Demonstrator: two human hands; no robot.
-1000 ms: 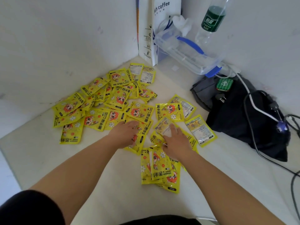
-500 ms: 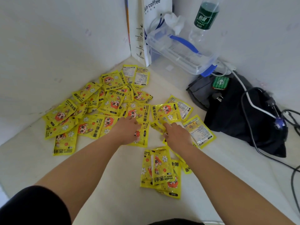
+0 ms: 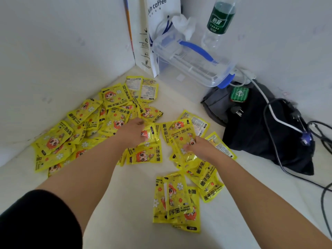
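Note:
Many yellow hand-warmer packets with a cartoon face lie scattered on the pale surface, most of them in a pile [image 3: 71, 137] along the left wall. My left hand [image 3: 132, 133] reaches into the middle of the spread, and its curled fingers grip the edge of one packet [image 3: 150, 133]. Just to its right, my right hand [image 3: 201, 149] pinches a crinkled packet [image 3: 181, 139] that lies on several others. A small neat stack of packets [image 3: 177, 200] sits nearest to me, between my forearms.
In the corner stand a white coffee paper bag [image 3: 158, 33], a clear plastic box with blue handle [image 3: 194, 65] and a green-labelled water bottle [image 3: 220, 20]. At right lies a black bag [image 3: 260, 137] with a green case [image 3: 239, 94] and cables [image 3: 273, 114].
Both hands have reached farther into the spread. The left hand has closed on a packet's edge, and the right hand has moved up onto a packet to the right.

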